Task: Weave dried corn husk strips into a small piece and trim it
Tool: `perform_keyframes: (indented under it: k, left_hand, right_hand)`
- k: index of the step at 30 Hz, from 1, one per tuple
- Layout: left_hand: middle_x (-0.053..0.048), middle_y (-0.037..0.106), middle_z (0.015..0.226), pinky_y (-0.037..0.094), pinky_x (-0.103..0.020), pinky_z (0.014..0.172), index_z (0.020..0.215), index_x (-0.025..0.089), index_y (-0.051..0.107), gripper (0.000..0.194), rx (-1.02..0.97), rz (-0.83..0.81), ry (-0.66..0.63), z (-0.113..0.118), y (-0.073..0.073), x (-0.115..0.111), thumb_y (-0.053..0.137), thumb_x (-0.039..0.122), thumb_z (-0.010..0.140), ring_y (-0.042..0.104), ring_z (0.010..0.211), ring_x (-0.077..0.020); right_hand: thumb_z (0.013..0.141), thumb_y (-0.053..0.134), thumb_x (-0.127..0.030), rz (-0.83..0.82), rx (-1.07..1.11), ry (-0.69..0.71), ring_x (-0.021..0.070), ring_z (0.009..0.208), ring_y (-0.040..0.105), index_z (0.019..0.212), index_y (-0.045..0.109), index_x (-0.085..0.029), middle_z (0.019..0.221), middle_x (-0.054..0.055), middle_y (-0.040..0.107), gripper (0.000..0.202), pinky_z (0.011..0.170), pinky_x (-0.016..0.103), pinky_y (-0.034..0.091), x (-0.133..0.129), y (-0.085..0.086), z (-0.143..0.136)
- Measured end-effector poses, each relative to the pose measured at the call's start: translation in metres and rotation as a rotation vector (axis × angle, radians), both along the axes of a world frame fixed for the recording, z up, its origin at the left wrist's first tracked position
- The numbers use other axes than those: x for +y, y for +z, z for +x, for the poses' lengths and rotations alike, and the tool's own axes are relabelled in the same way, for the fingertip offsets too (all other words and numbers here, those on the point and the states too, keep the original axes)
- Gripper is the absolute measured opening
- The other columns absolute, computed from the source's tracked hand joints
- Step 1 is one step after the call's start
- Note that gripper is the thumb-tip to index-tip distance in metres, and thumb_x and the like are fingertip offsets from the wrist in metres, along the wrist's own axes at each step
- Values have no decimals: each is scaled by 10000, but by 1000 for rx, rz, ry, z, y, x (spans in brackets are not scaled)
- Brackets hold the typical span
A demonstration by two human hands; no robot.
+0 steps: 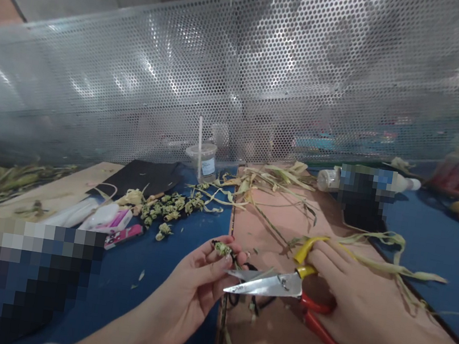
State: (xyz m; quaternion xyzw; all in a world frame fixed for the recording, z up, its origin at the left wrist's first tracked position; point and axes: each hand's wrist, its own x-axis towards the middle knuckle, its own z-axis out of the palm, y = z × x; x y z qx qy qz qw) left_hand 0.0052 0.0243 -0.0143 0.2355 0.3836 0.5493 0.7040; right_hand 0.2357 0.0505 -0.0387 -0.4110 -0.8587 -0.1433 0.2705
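Pinched in my left hand [199,282] is a small pale-green dried flower head [222,248], held between thumb and fingers. My right hand [345,293] grips scissors [266,285] with yellow and red handles. Their blades are parted and point left, the tips close to my left fingers. Beneath the blades lie a black-handled tool [255,301], partly hidden, and bits of cut stem [229,341] on the pinkish board [273,339]. A pile of similar flower heads [172,209] rests on the blue surface beyond my left hand.
A clear plastic cup with a straw [201,162] stands at the back by a perforated metal screen [243,82]. Dried stalks and leaves [275,182] lie across the board's far end. A bottle [329,179] lies at right. Pink-white packets [108,217] are at left.
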Motion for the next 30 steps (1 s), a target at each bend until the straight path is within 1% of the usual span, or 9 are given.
perform_keyframes:
  k: [5, 9, 11, 14, 16, 19, 24, 27, 30]
  left_hand:
    - [-55, 658, 838, 564, -175, 654, 917, 103, 588, 226, -8, -9, 24, 2, 3, -2, 538, -48, 755, 668, 730, -118]
    - [-60, 654, 832, 559, -166, 658, 937, 103, 579, 227, -14, 18, 22, 1, 2, -1, 525, -40, 770, 666, 730, -115]
    - [-63, 653, 839, 557, -171, 685, 936, 105, 580, 220, -16, 39, 34, -1, 0, 0, 521, -34, 775, 665, 756, -117]
    - [-64, 654, 874, 553, -203, 746, 934, 112, 582, 234, -18, 67, 68, -2, 0, 1, 523, -42, 768, 661, 808, -128]
    - [-65, 656, 879, 552, -209, 750, 930, 116, 581, 235, -5, 82, 90, -2, 0, 1, 531, -41, 762, 660, 824, -134]
    - [-54, 661, 855, 559, -193, 687, 910, 127, 583, 220, 37, 115, 125, -1, 3, 0, 578, -17, 744, 661, 764, -122]
    - [-26, 665, 818, 559, -192, 603, 864, 133, 590, 213, 97, 146, 165, 1, 4, 2, 669, 40, 689, 634, 616, -84]
    - [-32, 668, 798, 555, -191, 599, 837, 130, 592, 228, 133, 157, 210, 1, 3, 2, 705, 57, 652, 634, 617, -92]
    - [-29, 668, 777, 554, -203, 630, 822, 134, 594, 239, 166, 195, 238, 0, 3, 1, 732, 97, 631, 639, 648, -104]
  right_hand:
    - [607, 503, -186, 16, -8, -13, 179, 623, 472, 707, 464, -222, 691, 22, 536, 113, 556, 280, 303, -1, 2, -1]
    - [597, 521, -195, -37, -15, -7, 201, 699, 503, 764, 479, -218, 771, 37, 557, 174, 563, 277, 326, 1, -2, 1]
    - [599, 531, -199, -58, -15, -14, 206, 723, 512, 788, 486, -217, 803, 45, 564, 196, 564, 275, 333, 2, -3, 2]
    - [627, 552, -240, -75, -16, -61, 194, 662, 504, 771, 488, -225, 757, 33, 561, 158, 562, 284, 334, -1, 0, 1]
    - [655, 559, -283, -106, -19, -79, 182, 612, 490, 743, 489, -232, 704, 20, 553, 123, 556, 286, 334, -5, 5, 0]
    - [694, 555, -331, -188, -17, -58, 181, 611, 504, 721, 503, -238, 683, 19, 561, 110, 568, 288, 358, -11, 15, -1]
    - [726, 544, -369, -339, 50, -45, 209, 687, 559, 729, 562, -258, 701, 31, 601, 112, 626, 312, 419, -19, 25, -3]
    - [727, 548, -393, -469, 101, -41, 218, 690, 578, 774, 610, -294, 661, 24, 617, 126, 648, 319, 447, -22, 28, -1]
    - [704, 568, -425, -587, 170, -17, 220, 692, 598, 868, 645, -332, 653, 8, 640, 204, 657, 308, 469, -24, 30, 3]
